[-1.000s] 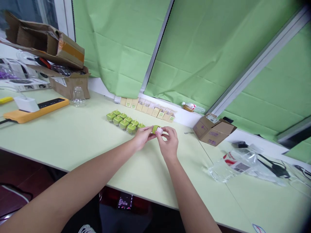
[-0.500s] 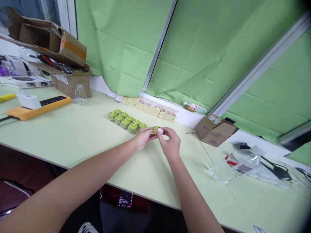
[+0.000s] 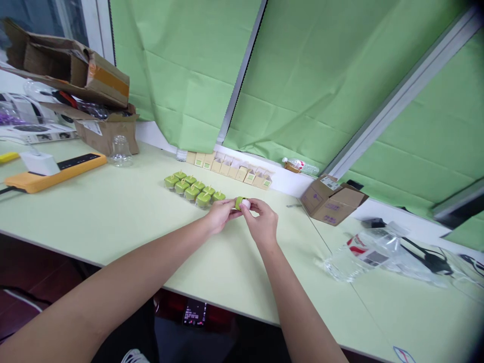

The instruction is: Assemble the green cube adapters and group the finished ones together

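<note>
In front of me, above the table, my left hand [image 3: 221,216] has its fingers closed around the green part of a small green-and-white container [image 3: 239,202]. My right hand [image 3: 263,220] pinches the white rounded end of the same piece from the other side. The fingers hide part of it, so I cannot tell whether the two parts are joined. Just left of my hands, several small clear containers with green lids [image 3: 192,192] stand in rows, each lid topped by a pale loop. Behind them, a line of small house-shaped cardboard boxes [image 3: 227,167] runs along the wall.
To the left lie an orange power strip [image 3: 71,169] with a white plug, a clear plastic cup [image 3: 121,152] and stacked cardboard boxes [image 3: 109,133]. On the right are an open carton [image 3: 328,204], a large plastic bottle [image 3: 363,252] and black cables [image 3: 431,259]. A phone [image 3: 194,312] shows below the table edge.
The whole view has shifted slightly. Both hands keep their grip on the green-and-white container, with hardly any movement of the fingers. The other things on the table stay put.
</note>
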Demonstrator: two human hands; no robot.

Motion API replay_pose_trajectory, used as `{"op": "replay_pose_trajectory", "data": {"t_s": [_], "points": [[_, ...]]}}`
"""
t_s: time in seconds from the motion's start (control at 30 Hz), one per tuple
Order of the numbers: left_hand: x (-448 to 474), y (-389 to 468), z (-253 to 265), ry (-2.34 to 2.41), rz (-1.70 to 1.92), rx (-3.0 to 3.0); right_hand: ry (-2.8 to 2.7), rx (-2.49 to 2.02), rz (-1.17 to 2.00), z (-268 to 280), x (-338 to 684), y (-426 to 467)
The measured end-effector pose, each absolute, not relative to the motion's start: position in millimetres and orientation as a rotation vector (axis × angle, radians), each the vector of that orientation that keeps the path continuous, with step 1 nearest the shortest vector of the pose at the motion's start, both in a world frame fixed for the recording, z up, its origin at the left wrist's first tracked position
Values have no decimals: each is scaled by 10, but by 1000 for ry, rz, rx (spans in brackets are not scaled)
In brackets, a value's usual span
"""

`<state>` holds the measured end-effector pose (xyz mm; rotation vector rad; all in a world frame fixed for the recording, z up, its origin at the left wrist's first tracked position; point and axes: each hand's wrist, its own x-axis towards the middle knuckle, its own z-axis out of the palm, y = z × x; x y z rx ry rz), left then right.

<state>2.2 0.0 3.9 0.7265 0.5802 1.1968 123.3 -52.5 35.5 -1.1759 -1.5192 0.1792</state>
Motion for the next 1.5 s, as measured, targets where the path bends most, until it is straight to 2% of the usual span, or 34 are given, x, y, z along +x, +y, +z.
{"op": "replay_pose_trajectory", "data": {"t_s": [0.33,0.63,1.5], "points": [[-19,17,92,513,1159,767,-1388,-1128,244,315,1189,-520],[-99,54,156,427,1129,784,-1258,-1033,603,294,1292,-395],[-133,46,158,362,875,800,-1201,-879,1198,386,1314,-527]]}}
